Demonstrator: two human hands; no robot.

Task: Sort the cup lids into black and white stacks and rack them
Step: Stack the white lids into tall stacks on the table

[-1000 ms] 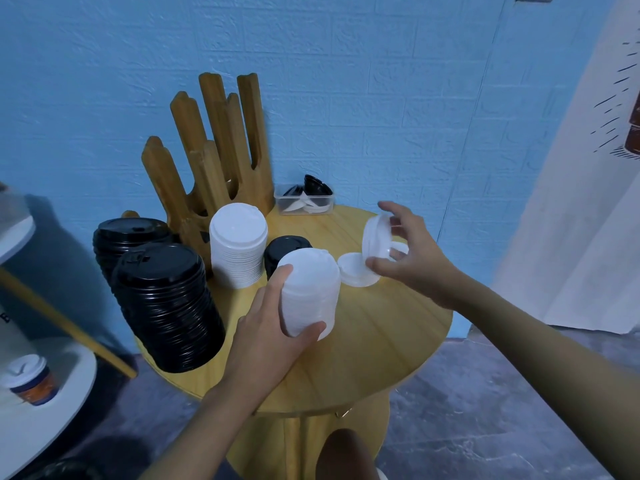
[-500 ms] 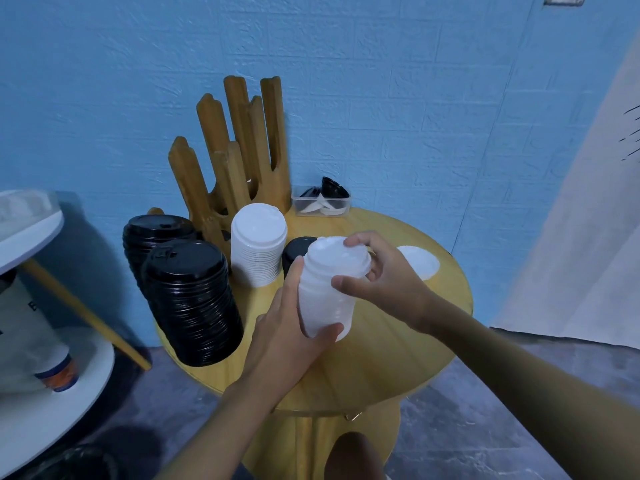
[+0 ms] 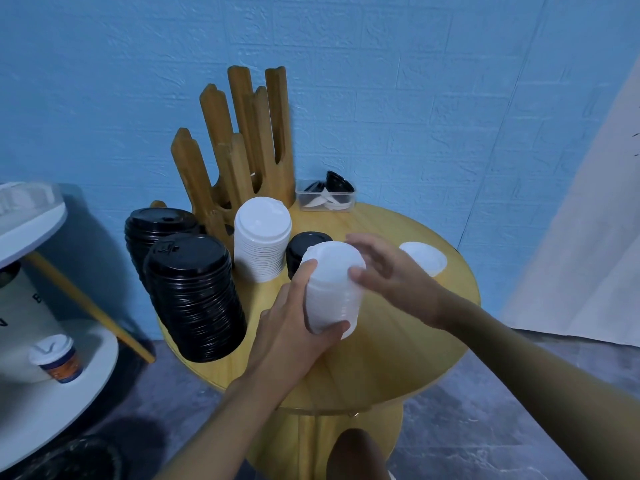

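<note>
Two hands meet on a white stack (image 3: 332, 289): left hand (image 3: 294, 327) wraps it, blurred right hand (image 3: 391, 275) touches its top, grip unclear. At nine o'clock, a tub (image 3: 20, 306) reads "B".

Left hand (image 3: 294, 329) and right hand (image 3: 394, 278) hold white lid stack (image 3: 332, 292).

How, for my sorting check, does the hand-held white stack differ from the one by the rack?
The held stack is gripped by the left hand; the rack-side stack stands untouched. The held stack sits nearer the person; the rack-side stack, beside the rack. Both: white lids.
</note>
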